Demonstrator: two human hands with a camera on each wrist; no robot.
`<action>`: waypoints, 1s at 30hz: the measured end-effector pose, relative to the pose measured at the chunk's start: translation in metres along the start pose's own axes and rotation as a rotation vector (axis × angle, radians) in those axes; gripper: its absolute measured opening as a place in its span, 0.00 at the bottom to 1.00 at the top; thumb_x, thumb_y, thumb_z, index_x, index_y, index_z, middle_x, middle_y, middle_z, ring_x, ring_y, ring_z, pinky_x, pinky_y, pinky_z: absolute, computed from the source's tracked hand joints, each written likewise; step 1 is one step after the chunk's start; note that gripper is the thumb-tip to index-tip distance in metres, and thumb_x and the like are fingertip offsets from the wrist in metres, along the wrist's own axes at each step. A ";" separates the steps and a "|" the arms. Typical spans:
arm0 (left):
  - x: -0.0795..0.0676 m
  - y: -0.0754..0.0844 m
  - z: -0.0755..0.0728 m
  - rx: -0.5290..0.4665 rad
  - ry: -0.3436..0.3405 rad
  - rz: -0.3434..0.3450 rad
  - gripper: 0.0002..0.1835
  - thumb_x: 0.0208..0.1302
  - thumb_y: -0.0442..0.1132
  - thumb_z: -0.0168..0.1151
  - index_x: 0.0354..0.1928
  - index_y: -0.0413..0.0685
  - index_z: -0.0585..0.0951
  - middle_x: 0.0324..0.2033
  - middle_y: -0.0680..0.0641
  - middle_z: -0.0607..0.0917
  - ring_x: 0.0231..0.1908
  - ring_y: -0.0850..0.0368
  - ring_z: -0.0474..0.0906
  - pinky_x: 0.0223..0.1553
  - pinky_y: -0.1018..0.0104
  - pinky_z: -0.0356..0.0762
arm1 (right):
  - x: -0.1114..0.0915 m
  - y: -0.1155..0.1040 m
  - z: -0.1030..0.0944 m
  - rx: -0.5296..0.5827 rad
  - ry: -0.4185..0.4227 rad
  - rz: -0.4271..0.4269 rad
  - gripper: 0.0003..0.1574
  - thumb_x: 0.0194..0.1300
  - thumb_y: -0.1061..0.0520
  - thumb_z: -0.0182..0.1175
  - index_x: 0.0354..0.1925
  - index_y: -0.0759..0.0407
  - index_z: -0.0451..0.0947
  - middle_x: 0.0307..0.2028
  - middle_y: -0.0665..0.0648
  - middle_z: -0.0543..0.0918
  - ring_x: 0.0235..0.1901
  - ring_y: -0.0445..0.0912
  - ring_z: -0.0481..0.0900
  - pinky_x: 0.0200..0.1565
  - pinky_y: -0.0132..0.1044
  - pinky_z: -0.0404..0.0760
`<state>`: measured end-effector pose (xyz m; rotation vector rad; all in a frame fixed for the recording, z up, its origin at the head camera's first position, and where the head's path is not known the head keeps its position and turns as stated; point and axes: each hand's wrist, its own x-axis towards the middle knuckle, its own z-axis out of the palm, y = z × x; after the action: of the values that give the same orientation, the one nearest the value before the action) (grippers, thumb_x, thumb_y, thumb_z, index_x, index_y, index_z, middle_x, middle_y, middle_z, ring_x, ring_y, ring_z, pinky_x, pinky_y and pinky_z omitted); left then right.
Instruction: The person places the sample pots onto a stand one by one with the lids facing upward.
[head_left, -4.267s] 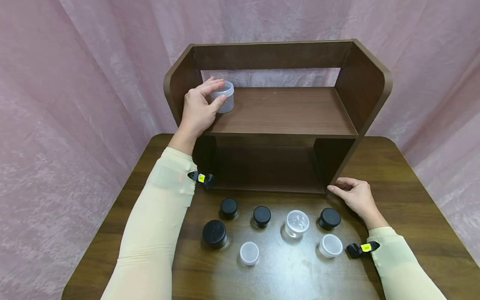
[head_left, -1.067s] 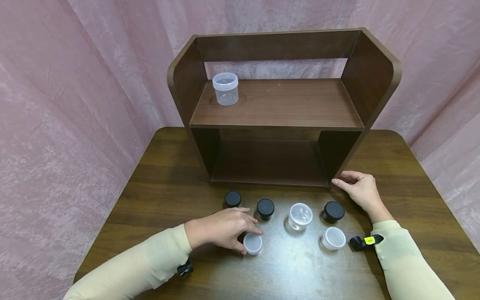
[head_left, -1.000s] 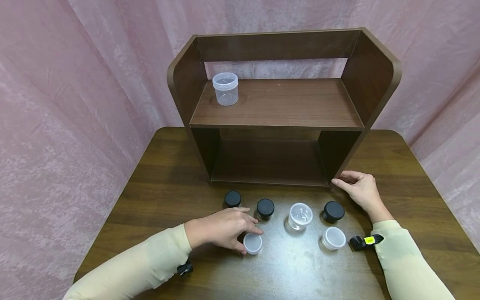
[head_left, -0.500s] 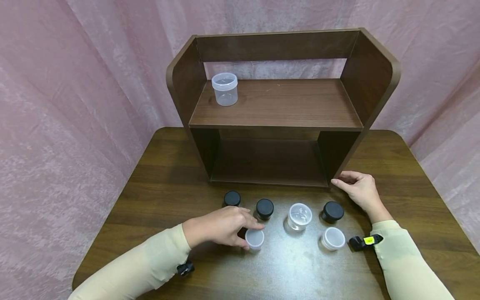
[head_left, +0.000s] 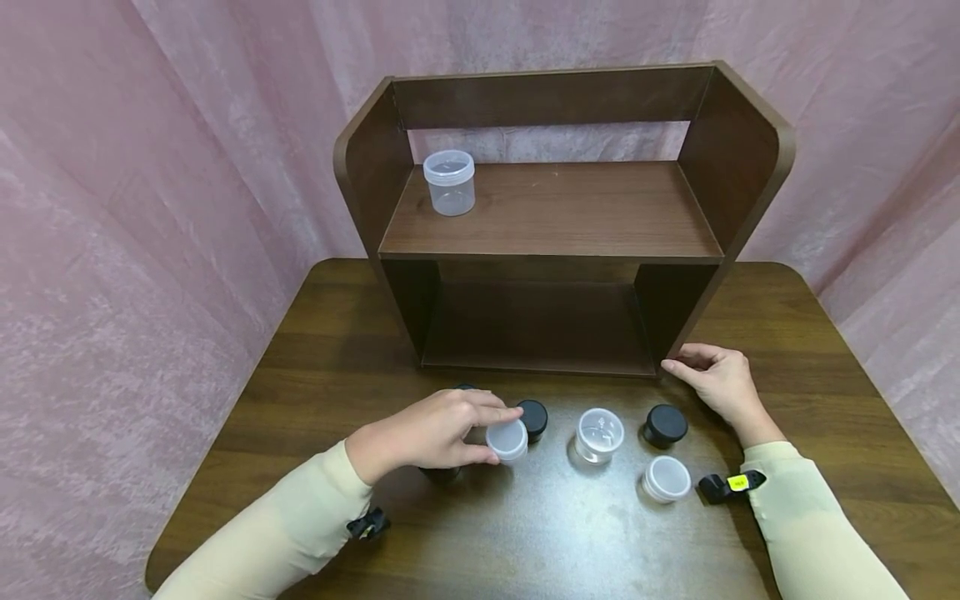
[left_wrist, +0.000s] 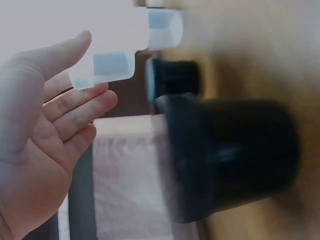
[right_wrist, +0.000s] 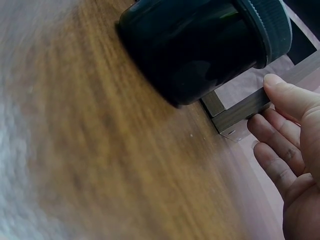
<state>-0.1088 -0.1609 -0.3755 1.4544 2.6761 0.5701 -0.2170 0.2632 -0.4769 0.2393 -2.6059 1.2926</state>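
Note:
My left hand (head_left: pixel 435 427) pinches a small translucent plastic jar (head_left: pixel 507 440) with a frosted lid between thumb and fingers. In the left wrist view that jar (left_wrist: pixel 114 64) is lifted off the table, clear of the black-lidded jars standing near it. At the right, my right hand (head_left: pixel 716 382) grips the lower front edge of the brown wooden shelf (head_left: pixel 570 212). The right wrist view shows the thumb on one face of its side panel (right_wrist: pixel 245 107) and the fingers behind. A larger translucent jar (head_left: pixel 451 185) stands on the upper board, at the left.
On the table (head_left: pixel 300 367), before the shelf, stand a black-lidded jar (head_left: pixel 533 418), a clear jar (head_left: pixel 598 435), another black-lidded jar (head_left: pixel 665 425) and a white-lidded jar (head_left: pixel 666 478). More black-lidded jars are partly hidden by the left hand. Pink curtain (head_left: pixel 187 167) hangs behind.
My left hand has left the larger jar on the upper board, come down to the table and raised the small translucent jar slightly, toward the shelf. The right hand has kept its grip.

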 end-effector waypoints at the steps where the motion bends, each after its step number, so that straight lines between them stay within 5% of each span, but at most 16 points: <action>1: 0.000 0.000 -0.003 0.001 0.019 -0.003 0.33 0.58 0.49 0.70 0.63 0.45 0.75 0.53 0.50 0.80 0.49 0.63 0.76 0.49 0.71 0.75 | 0.000 0.000 0.000 -0.002 0.001 -0.001 0.21 0.53 0.49 0.73 0.39 0.64 0.84 0.30 0.42 0.84 0.29 0.28 0.77 0.30 0.20 0.74; 12: 0.009 0.000 -0.025 -0.108 0.211 0.031 0.31 0.56 0.41 0.73 0.61 0.41 0.76 0.51 0.49 0.81 0.47 0.63 0.77 0.49 0.72 0.76 | 0.000 0.000 0.000 0.004 0.001 -0.008 0.21 0.53 0.49 0.73 0.39 0.63 0.84 0.30 0.45 0.85 0.29 0.29 0.78 0.30 0.20 0.74; 30: 0.013 0.003 -0.058 -0.187 0.379 0.081 0.34 0.53 0.38 0.74 0.62 0.38 0.74 0.52 0.46 0.81 0.51 0.58 0.78 0.52 0.67 0.76 | 0.000 0.000 0.000 -0.005 0.001 -0.018 0.19 0.54 0.50 0.73 0.39 0.62 0.84 0.30 0.45 0.85 0.28 0.30 0.77 0.29 0.21 0.74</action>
<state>-0.1255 -0.1663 -0.3189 1.5388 2.7362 1.1761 -0.2166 0.2627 -0.4771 0.2598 -2.6002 1.2793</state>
